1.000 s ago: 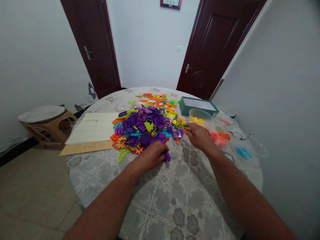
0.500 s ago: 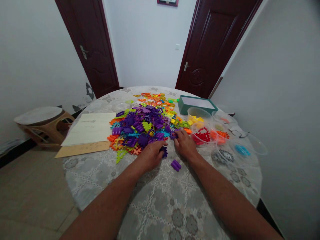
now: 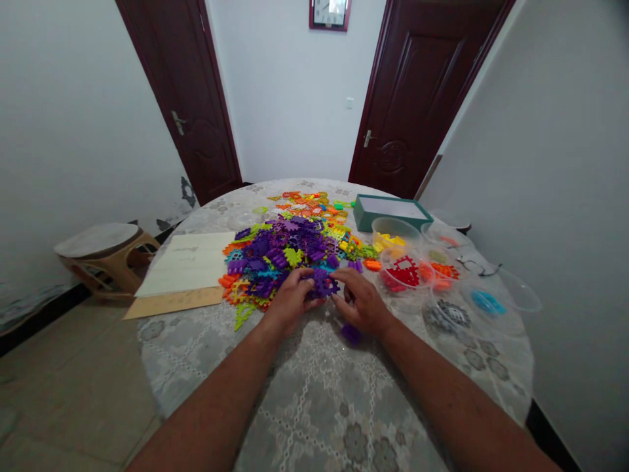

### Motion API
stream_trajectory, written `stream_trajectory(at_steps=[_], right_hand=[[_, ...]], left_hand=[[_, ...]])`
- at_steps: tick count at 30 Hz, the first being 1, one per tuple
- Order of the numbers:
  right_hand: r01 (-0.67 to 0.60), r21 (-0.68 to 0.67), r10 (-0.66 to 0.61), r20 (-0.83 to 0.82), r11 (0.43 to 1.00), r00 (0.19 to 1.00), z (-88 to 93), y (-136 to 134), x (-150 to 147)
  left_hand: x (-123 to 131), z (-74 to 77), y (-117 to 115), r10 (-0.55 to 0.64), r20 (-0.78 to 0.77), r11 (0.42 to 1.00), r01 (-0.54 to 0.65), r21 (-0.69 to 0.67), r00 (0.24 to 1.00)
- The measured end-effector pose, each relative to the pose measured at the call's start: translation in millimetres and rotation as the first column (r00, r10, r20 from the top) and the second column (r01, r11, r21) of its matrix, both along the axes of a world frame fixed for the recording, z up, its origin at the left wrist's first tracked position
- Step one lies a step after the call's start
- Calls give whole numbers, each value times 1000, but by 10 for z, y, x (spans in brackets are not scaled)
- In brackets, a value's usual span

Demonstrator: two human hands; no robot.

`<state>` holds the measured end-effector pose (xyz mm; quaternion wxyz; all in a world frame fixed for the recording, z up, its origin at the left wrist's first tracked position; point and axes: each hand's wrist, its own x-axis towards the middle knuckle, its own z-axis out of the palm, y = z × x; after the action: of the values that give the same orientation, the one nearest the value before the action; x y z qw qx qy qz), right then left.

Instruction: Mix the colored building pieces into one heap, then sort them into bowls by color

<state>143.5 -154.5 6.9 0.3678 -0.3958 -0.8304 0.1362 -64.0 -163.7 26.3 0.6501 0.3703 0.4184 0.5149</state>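
Your purple piece (image 3: pixel 324 284) is just in front of the mixed pile (image 3: pixel 275 252), on its near side, with both hands on it. Your left hand (image 3: pixel 293 295) is closed on its left part, while the thumb and forefinger of your right hand (image 3: pixel 361 300) are set at its right edge, with a gap between them. How hard either hand presses, you cannot tell.

Expect it to be light and stiff, probably moulded plastic, slightly slick on the flat faces and hard to crush. Its notched rim should give your fingertips the surest purchase, so take it by opposite edges; any thin teeth or cut-outs are likely where it would bend or snap first. A smaller purple block (image 3: pixel 350 335) lies on the counter (image 3: pixel 314 419), nearer you than the pile and partly under your right hand.

The clear tubs stand to the right of the pile. The yellow-filled tub (image 3: pixel 410 237) is the one farther back; the red-filled tub (image 3: pixel 407 299) is nearer you, with a notched red piece on top. Farther right of the pile, other tubs show orange pieces (image 3: pixel 445 270), dark grey pieces (image 3: pixel 455 313) and blue pieces (image 3: pixel 487 303). Behind and right of the pile sits a green box (image 3: pixel 362 220), its top side whitish.
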Motion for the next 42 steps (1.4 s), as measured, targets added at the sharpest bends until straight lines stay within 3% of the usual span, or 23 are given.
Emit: stream_trajectory(at_steps=[3,9,12,15,17,23,28,32,37,39,42], right_hand=[[-31,2,31,70,1000,997,49,-80,-95],[49,-24,-42,233,999,972,249,-142,-75],[167,-139,-85,460,976,884,434,-259,19],[213,-280,30,667,936,745,555,-385,76],[202,-311,80,701,929,709,577,-433,77],[87,-338,134,579,937,805,572,-366,66],[38,-213,26,293,976,956,490,-239,19],[63,-81,-48,184,995,982,280,-212,-135],[65,-29,-60,130,997,990,134,-220,-250],[100,-11,-98,105,995,990,111,-188,-231],[324,40,-326,115,945,938,43,-83,-156]], left_hand=[[-21,84,-24,-36,96,999,38,-17,995],[-10,64,-17,15,-20,1000,-15,-2,1000],[-12,47,-5,51,-18,999,-51,-16,999],[-26,59,-2,57,21,998,-57,-15,998],[-32,68,0,67,46,998,-66,-24,997],[-26,59,0,31,81,999,-29,-24,996],[9,103,-62,-57,61,998,59,-33,997],[43,116,-110,-152,11,988,152,-25,988],[59,47,-90,-138,-22,990,138,4,990],[60,35,-74,-106,6,994,106,2,994],[54,50,-56,-31,58,999,32,-16,998]])
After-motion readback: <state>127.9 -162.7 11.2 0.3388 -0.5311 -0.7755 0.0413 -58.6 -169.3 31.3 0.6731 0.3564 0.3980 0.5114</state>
